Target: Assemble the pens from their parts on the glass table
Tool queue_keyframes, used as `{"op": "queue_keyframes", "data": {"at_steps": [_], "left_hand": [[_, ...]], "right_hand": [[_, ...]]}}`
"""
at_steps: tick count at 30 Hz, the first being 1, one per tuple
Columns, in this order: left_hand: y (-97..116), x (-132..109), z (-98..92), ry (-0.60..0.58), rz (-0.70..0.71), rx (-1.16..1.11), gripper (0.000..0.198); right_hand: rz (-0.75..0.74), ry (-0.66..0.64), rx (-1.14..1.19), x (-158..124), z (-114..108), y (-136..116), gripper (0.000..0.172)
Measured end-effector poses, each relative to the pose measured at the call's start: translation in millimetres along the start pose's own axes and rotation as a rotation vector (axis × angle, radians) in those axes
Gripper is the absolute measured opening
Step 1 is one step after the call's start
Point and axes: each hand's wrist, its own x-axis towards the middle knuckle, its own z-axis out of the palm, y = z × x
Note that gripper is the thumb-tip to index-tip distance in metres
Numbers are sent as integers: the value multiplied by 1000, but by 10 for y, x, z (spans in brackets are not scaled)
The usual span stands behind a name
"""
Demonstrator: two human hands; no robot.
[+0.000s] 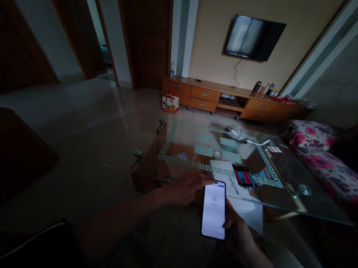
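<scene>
A lit smartphone [214,211] with a mostly white screen is held upright in front of me, just over the near edge of the glass table. My right hand [238,229] is closed around its lower right side, the thumb at the screen's edge. From the left comes my left hand [185,189], its index finger stretched to the phone's top left corner; its other fingers are bent and partly in shadow. Beyond the phone, a row of red, blue and black pens [242,176] lies on white paper [222,168] on the table.
The glass coffee table [184,140] has a patterned border and bears a clear plastic bag [236,132] and a small card [275,149]. A gift box [170,103] stands on the floor by the wooden TV cabinet [205,94]. At the right is a floral sofa [323,164].
</scene>
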Motion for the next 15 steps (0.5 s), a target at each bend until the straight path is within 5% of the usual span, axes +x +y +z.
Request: {"op": "queue_keyframes", "data": {"at_steps": [15], "left_hand": [[-22,-3,14,7,14,-50,79]], "right_hand": [[8,-27,27,-11,-3,-7,106]]}}
